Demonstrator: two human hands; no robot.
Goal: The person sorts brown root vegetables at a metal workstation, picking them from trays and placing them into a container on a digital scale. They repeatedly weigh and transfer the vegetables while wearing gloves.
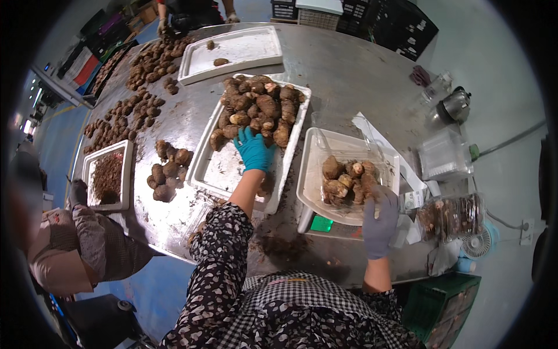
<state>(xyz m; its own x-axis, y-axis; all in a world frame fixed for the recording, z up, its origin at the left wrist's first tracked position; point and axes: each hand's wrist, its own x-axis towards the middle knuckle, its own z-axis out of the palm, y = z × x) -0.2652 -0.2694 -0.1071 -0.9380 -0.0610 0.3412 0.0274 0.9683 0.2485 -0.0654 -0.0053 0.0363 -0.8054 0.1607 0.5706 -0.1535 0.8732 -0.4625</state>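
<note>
My left hand [253, 150], in a teal glove, reaches into a white foam tray [213, 168]. Its spread fingers touch the near edge of a heap of brown taro corms [261, 107] at the tray's far end. In a grey glove, my right hand [382, 222] is at the right side of a clear plastic clamshell box [379, 163]. Several taro corms [348, 181] lie in that box, which sits on the pan [307, 174] of a scale with a lit green display [321, 223]. Blur hides whether my right fingers grip a corm or the box.
Filled clear boxes [453, 216] and stacked plastic lids or boxes [444, 155] stand at right, near a small fan [477, 242] and a kettle [453, 104]. Loose corms [168, 170] lie left. Another foam tray [248, 48] stands beyond; co-workers' gloved hands [78, 193] are across and left.
</note>
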